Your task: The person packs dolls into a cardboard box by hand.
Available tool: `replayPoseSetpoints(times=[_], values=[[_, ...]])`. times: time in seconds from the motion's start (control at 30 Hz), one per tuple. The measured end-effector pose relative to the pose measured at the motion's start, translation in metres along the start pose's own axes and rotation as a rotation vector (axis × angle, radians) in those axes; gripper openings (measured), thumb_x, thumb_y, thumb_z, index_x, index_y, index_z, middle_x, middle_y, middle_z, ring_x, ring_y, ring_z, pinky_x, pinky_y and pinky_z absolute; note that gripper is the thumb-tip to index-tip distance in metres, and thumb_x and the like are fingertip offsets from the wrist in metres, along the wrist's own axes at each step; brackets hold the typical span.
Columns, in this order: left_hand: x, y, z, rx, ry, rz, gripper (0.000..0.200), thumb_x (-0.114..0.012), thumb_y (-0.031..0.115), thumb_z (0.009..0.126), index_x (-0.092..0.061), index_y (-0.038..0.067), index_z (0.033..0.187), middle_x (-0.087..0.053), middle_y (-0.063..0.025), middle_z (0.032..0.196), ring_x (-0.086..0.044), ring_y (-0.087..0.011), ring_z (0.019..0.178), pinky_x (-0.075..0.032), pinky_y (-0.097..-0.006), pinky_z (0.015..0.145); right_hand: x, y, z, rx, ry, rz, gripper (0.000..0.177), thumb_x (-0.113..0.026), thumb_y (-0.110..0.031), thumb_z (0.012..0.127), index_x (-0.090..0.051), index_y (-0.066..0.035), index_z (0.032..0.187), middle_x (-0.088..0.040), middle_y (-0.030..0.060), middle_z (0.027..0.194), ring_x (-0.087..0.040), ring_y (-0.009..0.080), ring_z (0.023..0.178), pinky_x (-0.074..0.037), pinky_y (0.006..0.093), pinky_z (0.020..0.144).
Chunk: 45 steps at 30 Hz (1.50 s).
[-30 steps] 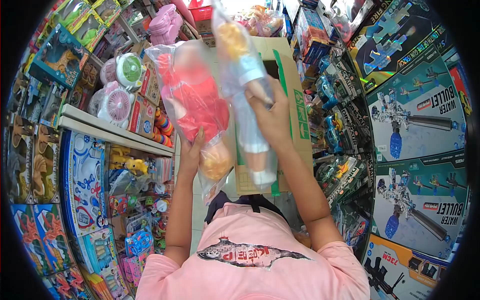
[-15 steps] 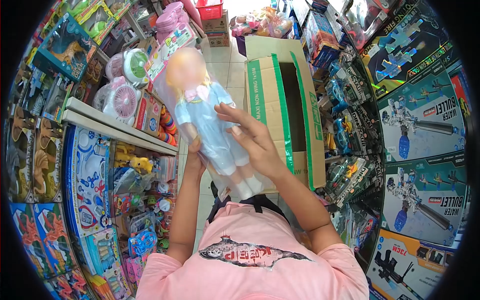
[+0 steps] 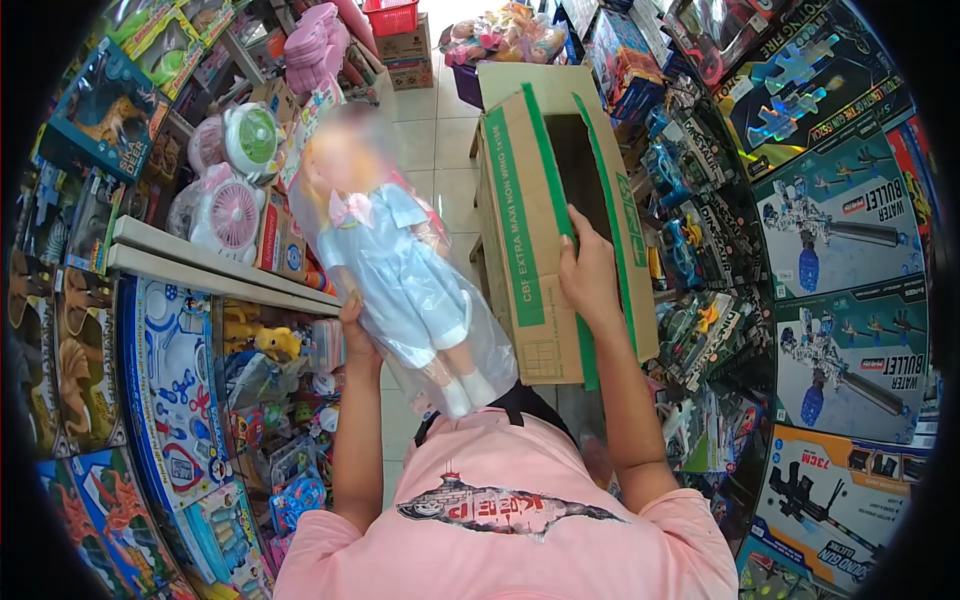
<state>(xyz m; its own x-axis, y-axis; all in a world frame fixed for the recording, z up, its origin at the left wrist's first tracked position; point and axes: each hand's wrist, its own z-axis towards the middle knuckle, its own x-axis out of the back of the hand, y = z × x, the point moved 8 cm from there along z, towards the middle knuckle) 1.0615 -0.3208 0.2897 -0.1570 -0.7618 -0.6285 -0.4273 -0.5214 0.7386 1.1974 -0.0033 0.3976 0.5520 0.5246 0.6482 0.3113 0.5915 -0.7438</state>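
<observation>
My left hand [image 3: 360,335] is closed on the lower left side of a doll [image 3: 400,270] sealed in a clear plastic bag. The doll wears a light blue outfit with a pink bow and white socks, and it leans with its head away from me. To the right, my right hand [image 3: 592,275] grips the edge of a tall cardboard box [image 3: 535,270] trimmed with green tape. Its fingertips reach over the edge into the dark opening and are partly hidden. The box's top flaps stand apart.
On the left, a white shelf [image 3: 220,270] carries toy fans [image 3: 235,215], with boxed toys around it. Boxed water guns [image 3: 850,235] line the right side. Further down the tiled aisle are a purple bin [image 3: 466,84] of bagged toys and a red basket [image 3: 390,16].
My right hand has left the front of the doll and moved right onto the cardboard box's edge. The doll, still in my left hand, has shifted slightly left and toward me.
</observation>
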Motion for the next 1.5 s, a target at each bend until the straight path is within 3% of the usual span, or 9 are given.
replayPoseSetpoints(times=[0.17,0.43,0.57,0.63,0.73,0.83,1.13,1.27,1.5], values=[[0.023,0.025,0.005,-0.074,-0.043,-0.035,0.071,-0.062,0.043,0.080,-0.046,0.004,0.136,-0.059,-0.0101,0.124,-0.057,-0.0253,0.113,-0.046,-0.0392,0.098,-0.033,-0.060,-0.013,0.054,-0.245,0.363,0.049,-0.056,-0.019,0.094,-0.049,-0.004,0.140,-0.055,0.0253,0.131,-0.058,0.0378,0.117,-0.044,0.0399,0.101],[0.049,0.044,-0.002,-0.130,0.021,0.115,0.069,-0.063,0.043,0.078,-0.051,0.001,0.132,-0.061,-0.0101,0.123,-0.059,-0.0242,0.112,-0.046,-0.0383,0.098,-0.134,-0.042,-0.034,0.309,-0.152,-0.489,0.071,-0.059,-0.034,0.094,-0.027,-0.009,0.153,-0.021,0.0244,0.156,-0.020,0.0402,0.144,-0.027,0.0542,0.113],[0.047,0.033,-0.001,-0.087,-0.018,0.146,0.068,-0.063,0.043,0.076,-0.054,-0.001,0.127,-0.062,-0.0104,0.121,-0.060,-0.0239,0.110,-0.048,-0.0380,0.096,-0.107,-0.033,-0.029,0.023,0.098,-0.417,0.080,-0.065,-0.029,0.090,-0.022,-0.001,0.152,-0.032,0.0294,0.149,-0.036,0.0444,0.136,-0.036,0.0534,0.107],[0.027,0.035,-0.007,-0.079,-0.119,0.134,0.064,-0.062,0.045,0.079,-0.055,0.000,0.125,-0.062,-0.0115,0.121,-0.060,-0.0252,0.109,-0.047,-0.0377,0.097,-0.121,-0.002,-0.021,-0.241,-0.215,-0.138,0.077,-0.066,-0.016,0.086,-0.026,0.007,0.148,-0.054,0.0349,0.123,-0.058,0.0473,0.111,-0.048,0.0526,0.092],[0.029,0.026,-0.006,-0.072,-0.072,0.123,0.063,-0.061,0.044,0.080,-0.055,0.001,0.126,-0.062,-0.0113,0.121,-0.060,-0.0248,0.109,-0.047,-0.0374,0.097,-0.125,0.022,-0.010,-0.119,-0.173,-0.178,0.068,-0.061,-0.008,0.084,-0.032,0.007,0.144,-0.064,0.0331,0.093,-0.065,0.0482,0.086,-0.053,0.0527,0.079],[0.015,0.018,-0.006,-0.049,-0.076,0.122,0.062,-0.060,0.043,0.081,-0.055,0.001,0.126,-0.062,-0.0119,0.121,-0.060,-0.0244,0.109,-0.046,-0.0373,0.097,-0.121,0.030,-0.004,-0.067,-0.175,-0.152,0.061,-0.055,-0.002,0.083,-0.037,0.008,0.140,-0.065,0.0314,0.084,-0.065,0.0480,0.083,-0.053,0.0528,0.075],[0.021,-0.015,0.025,-0.144,-0.241,0.244,0.053,-0.059,0.043,0.081,-0.063,0.001,0.114,-0.066,-0.0052,0.107,-0.063,-0.0178,0.097,-0.049,-0.0319,0.091,-0.103,0.029,-0.009,0.111,-0.055,0.167,0.043,-0.053,-0.010,0.093,-0.048,0.003,0.133,-0.056,0.0306,0.125,-0.055,0.0442,0.115,-0.043,0.0464,0.100],[0.002,-0.022,0.029,-0.153,-0.143,0.323,0.050,-0.057,0.044,0.083,-0.065,0.002,0.108,-0.065,-0.0031,0.103,-0.063,-0.0145,0.095,-0.049,-0.0293,0.090,-0.056,0.025,-0.016,0.055,-0.135,0.256,0.045,-0.050,-0.009,0.093,-0.044,0.007,0.135,-0.050,0.0295,0.131,-0.047,0.0456,0.124,-0.038,0.0461,0.106],[-0.113,-0.041,0.009,0.082,-0.204,0.365,0.058,-0.061,0.043,0.082,-0.059,0.000,0.122,-0.063,-0.0067,0.116,-0.062,-0.0163,0.104,-0.048,-0.0310,0.093,0.045,0.050,-0.018,0.100,0.315,0.123,0.039,-0.053,-0.008,0.092,-0.051,0.003,0.129,-0.056,0.0204,0.124,-0.054,0.0372,0.117,-0.040,0.0431,0.103]])
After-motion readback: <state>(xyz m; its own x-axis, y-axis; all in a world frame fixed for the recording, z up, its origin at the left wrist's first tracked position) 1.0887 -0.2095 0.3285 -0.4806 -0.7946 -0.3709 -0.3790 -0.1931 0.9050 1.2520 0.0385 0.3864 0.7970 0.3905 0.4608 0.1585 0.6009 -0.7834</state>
